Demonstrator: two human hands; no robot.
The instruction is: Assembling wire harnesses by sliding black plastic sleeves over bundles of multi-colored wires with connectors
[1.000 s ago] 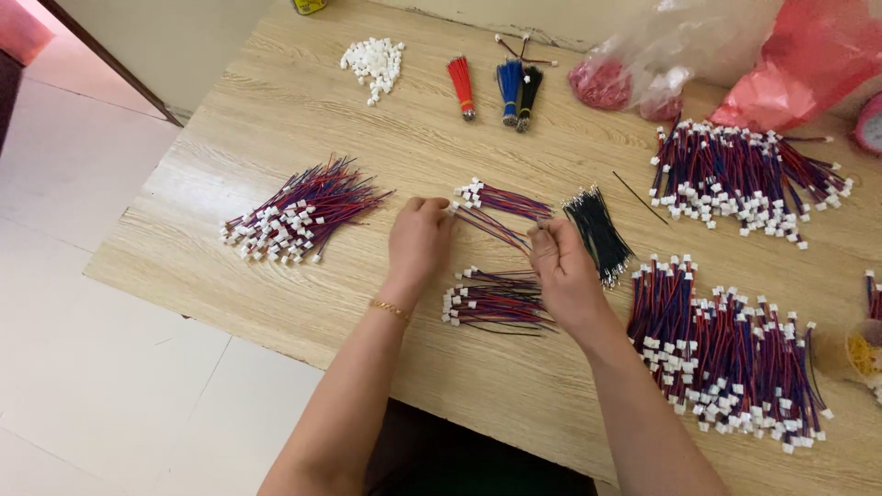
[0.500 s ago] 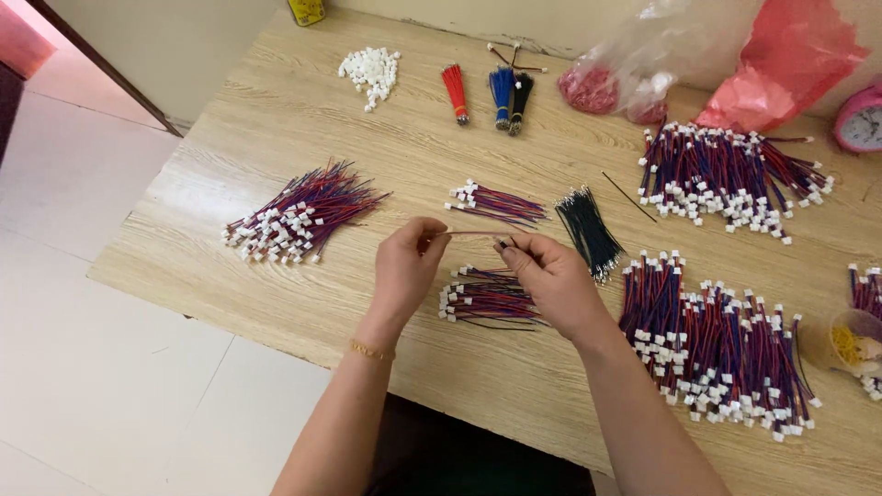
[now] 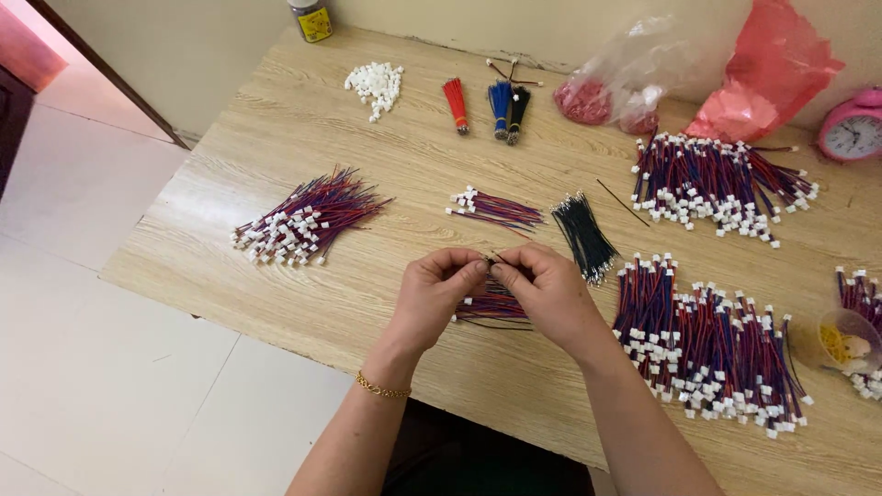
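Observation:
My left hand (image 3: 439, 296) and my right hand (image 3: 546, 292) meet at the fingertips above the wooden table (image 3: 276, 138), pinching one small wire piece with a connector (image 3: 490, 264) between them. Right under the hands lies a small pile of red and blue wires (image 3: 487, 310), partly hidden. Just beyond sit a small bunch of wires with white connectors (image 3: 491, 208) and a bundle of black wires (image 3: 584, 235).
A large wire heap (image 3: 299, 220) lies at the left, more heaps (image 3: 712, 335) (image 3: 717, 179) at the right. Loose white connectors (image 3: 375, 83), red, blue and black wire bundles (image 3: 487, 103), plastic bags (image 3: 643, 78), a pink clock (image 3: 853, 129) and a small cup (image 3: 845, 338) stand about.
Both hands have lifted off the table and come together near the front edge, now pinching a wire piece between their fingertips. The camera has tilted down slightly.

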